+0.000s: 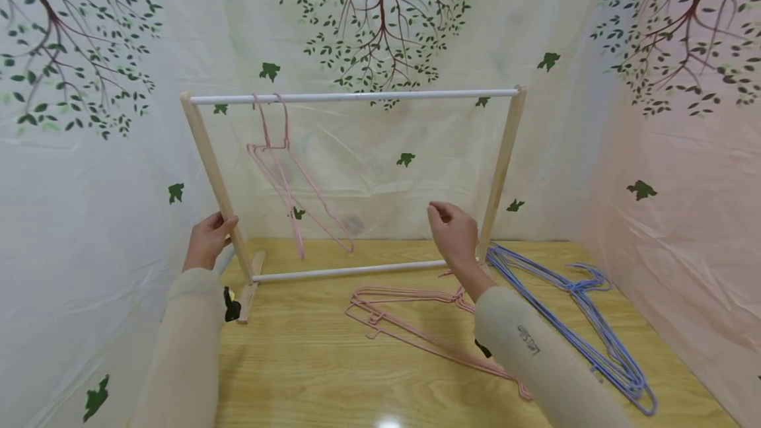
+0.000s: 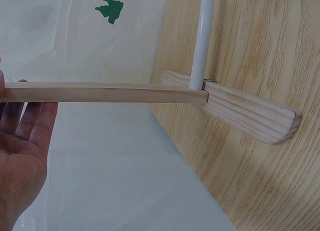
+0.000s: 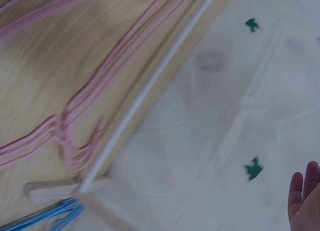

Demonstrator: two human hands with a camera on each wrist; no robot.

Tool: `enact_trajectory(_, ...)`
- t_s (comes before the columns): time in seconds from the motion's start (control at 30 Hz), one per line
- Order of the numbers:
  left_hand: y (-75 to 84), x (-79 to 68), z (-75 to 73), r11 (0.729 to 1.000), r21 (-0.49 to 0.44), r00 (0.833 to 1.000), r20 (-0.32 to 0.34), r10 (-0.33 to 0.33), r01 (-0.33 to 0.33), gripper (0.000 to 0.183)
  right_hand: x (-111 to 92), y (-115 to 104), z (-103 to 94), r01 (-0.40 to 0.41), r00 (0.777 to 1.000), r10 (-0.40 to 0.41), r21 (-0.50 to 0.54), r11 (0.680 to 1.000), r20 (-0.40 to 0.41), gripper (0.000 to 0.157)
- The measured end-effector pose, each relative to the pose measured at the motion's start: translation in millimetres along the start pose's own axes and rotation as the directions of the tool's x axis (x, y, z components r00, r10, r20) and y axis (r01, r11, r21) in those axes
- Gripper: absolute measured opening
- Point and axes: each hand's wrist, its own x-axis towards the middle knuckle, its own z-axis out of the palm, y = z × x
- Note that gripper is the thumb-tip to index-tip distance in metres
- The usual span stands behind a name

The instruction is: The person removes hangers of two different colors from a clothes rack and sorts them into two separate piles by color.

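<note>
My left hand (image 1: 205, 241) holds the left wooden post (image 1: 211, 160) of a small clothes rack. The left wrist view shows its fingers (image 2: 41, 123) against one side of the post, with the thumb mostly cut off at the edge. Raised in front of the rack's right half is my right hand (image 1: 454, 233), loosely bent and with nothing in it. Two pink hangers (image 1: 309, 180) hang by their hooks near the left end of the white top rail (image 1: 386, 95). Below the right hand, several pink hangers (image 1: 410, 332) lie stacked on the table, partly hidden by the right forearm.
Several blue hangers (image 1: 585, 322) lie piled at the right of the wooden table (image 1: 297, 375). The rack's white lower bar (image 1: 351, 271) runs just above the tabletop, between wooden feet (image 2: 255, 113). Curtains with printed leaves (image 1: 406, 159) enclose the back and sides.
</note>
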Motion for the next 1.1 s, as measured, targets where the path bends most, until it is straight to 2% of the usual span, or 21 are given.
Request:
enact_trajectory(0.1, 0.8, -0.1, 0.2, 1.000, -0.002, 1.000, 0.000, 0.000, 0.000, 0.057, 0.4, -24.2, 18.2, 0.060, 0.996, -0.061, 0.022, 0.998, 0.057, 0.022)
enact_trajectory(0.23, 1.4, -0.9, 0.5, 1.000, 0.000, 1.000, -0.008, -0.002, 0.002, 0.056, -3.4, -55.9, 40.4, 0.106, 0.979, -0.112, 0.041, 0.994, 0.168, 0.023)
enact_trajectory(0.33, 2.2, -0.8, 0.8, 1.000, 0.004, 1.000, -0.017, -0.017, 0.017, 0.056, -6.8, -75.5, 55.9, 0.124, 0.961, -0.131, 0.046, 0.991, 0.245, 0.026)
enact_trajectory(0.5, 2.5, 2.4, 1.6, 1.000, 0.002, 1.000, -0.014, -0.025, 0.025, 0.057, -10.3, -97.9, 76.6, 0.136, 0.943, -0.141, 0.038, 0.990, 0.302, 0.029)
enact_trajectory(0.8, 2.0, 4.3, 0.0, 1.000, 0.008, 1.000, -0.013, -0.023, 0.023, 0.057, -11.0, -117.2, 101.7, 0.089, 0.938, -0.078, -0.017, 0.996, 0.336, 0.035)
enact_trajectory(1.1, 1.7, 3.7, 0.4, 1.000, 0.004, 1.000, 0.010, -0.018, 0.018, 0.058, -13.6, -117.7, 115.6, 0.078, 0.938, -0.064, -0.029, 0.997, 0.341, 0.030)
